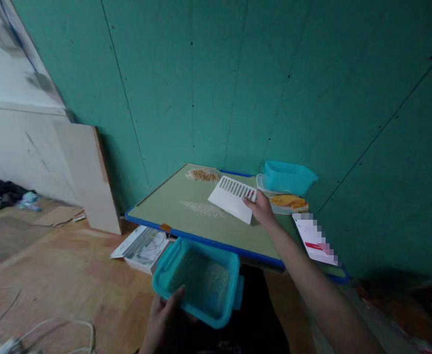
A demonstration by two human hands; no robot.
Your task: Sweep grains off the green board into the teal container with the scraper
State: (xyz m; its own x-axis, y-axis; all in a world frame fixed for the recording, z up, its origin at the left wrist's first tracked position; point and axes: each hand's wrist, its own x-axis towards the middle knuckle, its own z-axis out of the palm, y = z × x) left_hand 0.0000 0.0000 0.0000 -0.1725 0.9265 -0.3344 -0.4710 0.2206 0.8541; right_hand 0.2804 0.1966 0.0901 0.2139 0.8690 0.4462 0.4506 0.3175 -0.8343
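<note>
My left hand (162,314) grips the near rim of a teal plastic tub (197,280), held below the table's front edge; pale grains lie inside it. My right hand (262,209) reaches over the green table (171,204) and holds the right end of a white slotted scraper (232,198), which rests tilted on the tabletop. A thin line of pale grains (204,209) lies on the table just left of the scraper. A small heap of brown grains (203,175) sits at the table's far edge.
A second teal tub (288,176) stands at the back right near a container of yellow food (289,202). A white paper (315,238) lies at the table's right. On the floor: a white open box (142,248), a leaning board (86,177), cables (53,329).
</note>
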